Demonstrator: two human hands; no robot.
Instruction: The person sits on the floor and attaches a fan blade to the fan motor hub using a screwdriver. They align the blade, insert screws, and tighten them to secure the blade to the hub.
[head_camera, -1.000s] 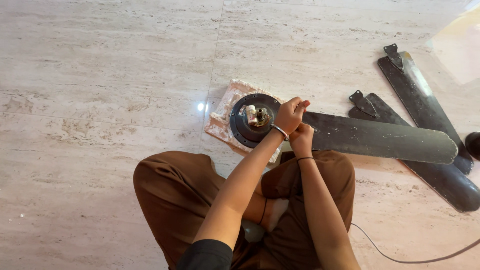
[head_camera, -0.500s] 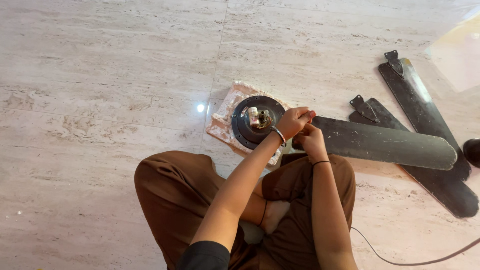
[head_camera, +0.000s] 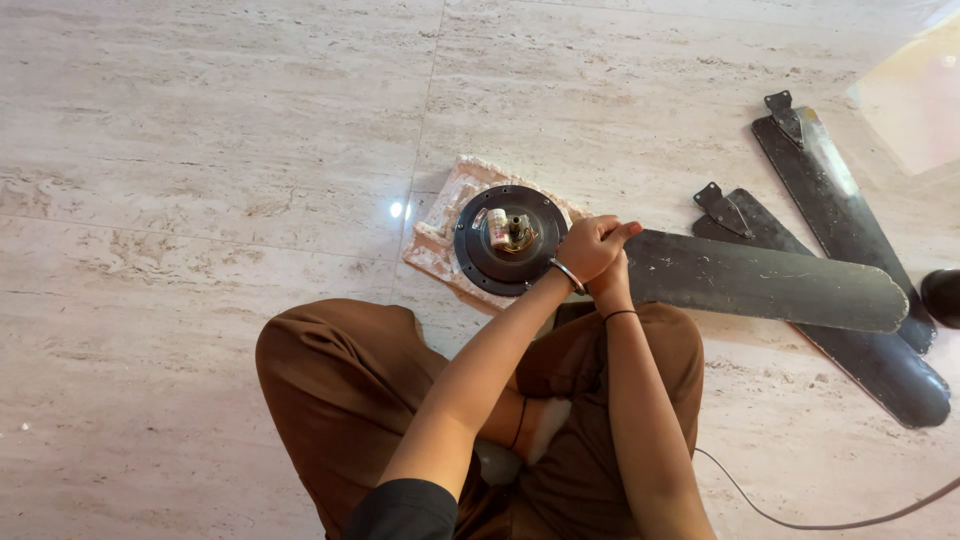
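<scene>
Fingers of the left hand (head_camera: 590, 247) curl over the fan blade (head_camera: 765, 282) root beside the motor hub (head_camera: 510, 240); the right hand (head_camera: 610, 285) is hidden beneath.

The left hand (head_camera: 590, 248) hides the right hand (head_camera: 608, 285) and the blade's root.

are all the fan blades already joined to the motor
No, only one blade meets the round motor at the hands; two loose blades lie apart on the floor.
</scene>
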